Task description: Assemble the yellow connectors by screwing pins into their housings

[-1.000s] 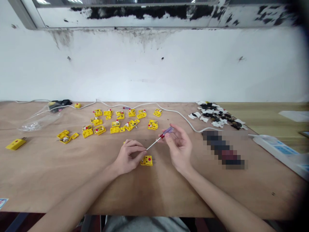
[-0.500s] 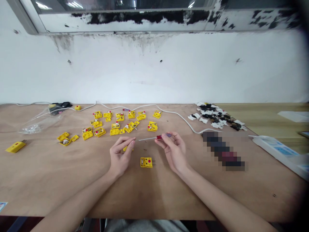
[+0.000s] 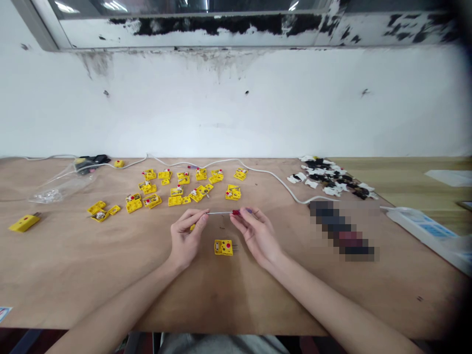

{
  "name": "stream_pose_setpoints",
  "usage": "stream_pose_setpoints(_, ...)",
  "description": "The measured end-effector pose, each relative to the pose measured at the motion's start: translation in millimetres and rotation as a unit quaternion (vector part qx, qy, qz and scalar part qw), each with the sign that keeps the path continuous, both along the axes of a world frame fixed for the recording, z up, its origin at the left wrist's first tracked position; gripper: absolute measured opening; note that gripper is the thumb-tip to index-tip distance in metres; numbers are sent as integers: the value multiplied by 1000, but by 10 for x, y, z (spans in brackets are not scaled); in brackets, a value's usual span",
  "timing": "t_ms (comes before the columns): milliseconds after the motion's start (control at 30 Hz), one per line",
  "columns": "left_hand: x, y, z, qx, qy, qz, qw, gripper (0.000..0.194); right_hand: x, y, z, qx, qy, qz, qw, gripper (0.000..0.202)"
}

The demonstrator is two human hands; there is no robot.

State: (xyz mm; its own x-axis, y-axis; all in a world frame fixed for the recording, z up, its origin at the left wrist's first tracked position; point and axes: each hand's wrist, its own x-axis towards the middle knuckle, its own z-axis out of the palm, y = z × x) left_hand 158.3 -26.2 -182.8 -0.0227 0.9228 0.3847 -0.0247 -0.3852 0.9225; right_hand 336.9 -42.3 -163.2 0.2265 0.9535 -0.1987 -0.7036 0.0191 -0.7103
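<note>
A screwdriver [image 3: 236,212] with a red and purple handle lies level in my right hand [image 3: 260,236], its shaft pointing left. The tip of the shaft meets the pinched fingertips of my left hand [image 3: 187,236]; whatever small thing those fingers hold is too tiny to make out. Below and between the hands, an open yellow plug housing [image 3: 223,247] with a red button and metal pins rests on the table. Another yellow part [image 3: 192,227] is partly hidden behind my left fingers.
Several open yellow housings [image 3: 152,200] are spread across the back of the table [image 3: 165,305]. A yellow plug [image 3: 24,223] and a plastic bag [image 3: 61,184] lie left. Black and white parts [image 3: 332,177], a white cable [image 3: 273,174] and a power strip [image 3: 424,226] are right.
My right hand has moved left with the screwdriver, closing the gap between its tip and my left fingertips. My left hand has barely shifted.
</note>
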Motion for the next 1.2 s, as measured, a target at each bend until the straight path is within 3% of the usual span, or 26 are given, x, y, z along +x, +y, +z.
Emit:
stream_pose_setpoints(233,38,-6,-23,-120,-151,-42,980,25,-35,-9,-52,-65,30,96,993,32)
stream_pose_setpoints(367,53,-31,9,-139,-152,-73,976,27,-5,15,-70,-60,16,97,993,30)
stream_pose_setpoints(533,28,14,17,-116,-54,-80,989,28,59,44,-59,-38,-12,89,995,29)
stream_pose_setpoints(667,-81,109,10,-47,113,-72,990,29,173,80,19,12,-54,61,997,30)
stream_pose_setpoints(867,-226,132,55,86,374,-176,906,38,397,113,142,147,-193,6,970,25)
stream_pose_setpoints(933,-211,105,66,104,411,-195,884,46,428,92,178,187,-254,-7,949,28)
stream_pose_setpoints(1067,-137,49,61,123,445,-215,861,55,400,25,264,233,-347,-35,908,53)
stream_pose_setpoints(1200,-86,17,34,133,446,-219,858,39,364,-17,281,256,-376,-44,890,49)
